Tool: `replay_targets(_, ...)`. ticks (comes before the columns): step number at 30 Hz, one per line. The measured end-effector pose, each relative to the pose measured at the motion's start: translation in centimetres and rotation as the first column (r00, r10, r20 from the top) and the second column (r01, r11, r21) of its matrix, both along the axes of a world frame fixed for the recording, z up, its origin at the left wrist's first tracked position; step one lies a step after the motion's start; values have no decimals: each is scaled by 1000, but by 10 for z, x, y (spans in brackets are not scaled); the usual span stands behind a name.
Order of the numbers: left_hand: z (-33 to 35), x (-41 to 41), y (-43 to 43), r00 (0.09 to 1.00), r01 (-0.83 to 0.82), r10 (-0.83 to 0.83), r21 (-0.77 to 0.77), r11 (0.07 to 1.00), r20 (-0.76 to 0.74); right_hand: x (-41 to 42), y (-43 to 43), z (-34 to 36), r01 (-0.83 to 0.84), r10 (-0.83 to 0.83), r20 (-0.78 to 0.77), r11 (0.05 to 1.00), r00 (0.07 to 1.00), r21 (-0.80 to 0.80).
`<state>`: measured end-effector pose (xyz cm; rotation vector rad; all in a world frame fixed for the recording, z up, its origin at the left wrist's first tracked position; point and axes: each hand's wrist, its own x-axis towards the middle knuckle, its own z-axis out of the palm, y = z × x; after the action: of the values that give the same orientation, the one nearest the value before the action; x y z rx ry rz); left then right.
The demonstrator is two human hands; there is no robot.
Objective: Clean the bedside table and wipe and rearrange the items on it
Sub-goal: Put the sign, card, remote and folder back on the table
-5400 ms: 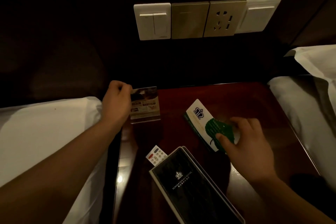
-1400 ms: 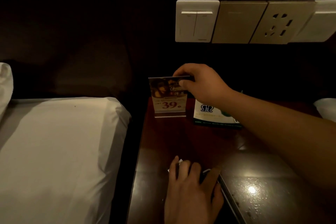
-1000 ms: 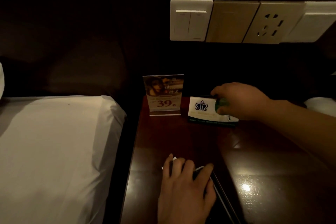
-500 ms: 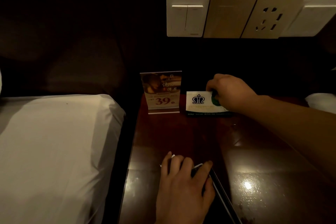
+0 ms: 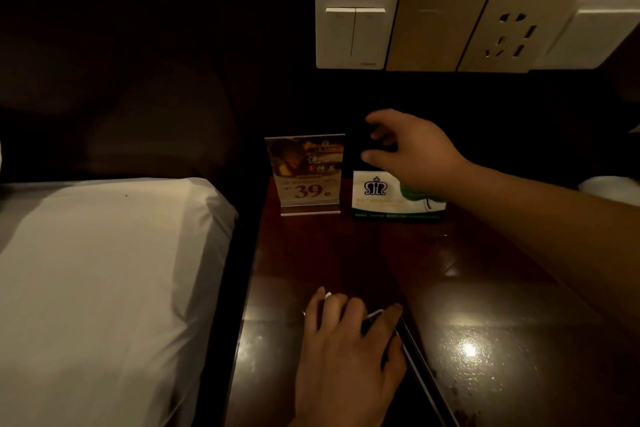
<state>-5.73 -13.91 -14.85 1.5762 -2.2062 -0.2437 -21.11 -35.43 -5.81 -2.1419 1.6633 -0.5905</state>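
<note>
A clear acrylic sign stand (image 5: 304, 173) printed with "39" stands upright at the back left of the dark red bedside table (image 5: 346, 253). Just to its right sits a white and green card (image 5: 384, 199) with a crown logo. My right hand (image 5: 412, 152) hovers above that card's top edge with its fingers spread, touching nothing. My left hand (image 5: 346, 357) lies flat at the table's near edge, on the corner of a black folder (image 5: 420, 371). A small white card (image 5: 327, 295) peeks out by its fingertips. Most of the folder is hidden.
A bed with a white sheet (image 5: 104, 270) runs along the table's left side, and another bed's white corner (image 5: 609, 185) shows at the far right. On the dark wall above are a double light switch (image 5: 353, 28) and a power socket (image 5: 509, 35).
My right hand set the sign stand down at the back left, slid the white and green card beside it, then let go and lifted off. My left hand stayed on the folder.
</note>
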Motion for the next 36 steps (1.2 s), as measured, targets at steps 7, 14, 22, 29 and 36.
replay_targets(7,-1,0,1,1000,-5,5,35,999,-12,47,1,17,-88,28,300,978,953,187)
replay_targets(14,-1,0,1,1000,-3,3,5,1000,-27,50,8,5,-77,52,238,992,970,100)
replay_targets(22,2,0,1,1000,-5,5,14,1000,-27,54,10,-3,-68,65,202,998,977,7)
replay_targets(29,0,1,1,1000,6,-5,25,1000,-17,53,13,-9,-46,47,167,999,985,-9)
replay_targets(36,-3,2,2,1000,15,-15,32,999,3,34,36,2,108,-109,312,994,944,22)
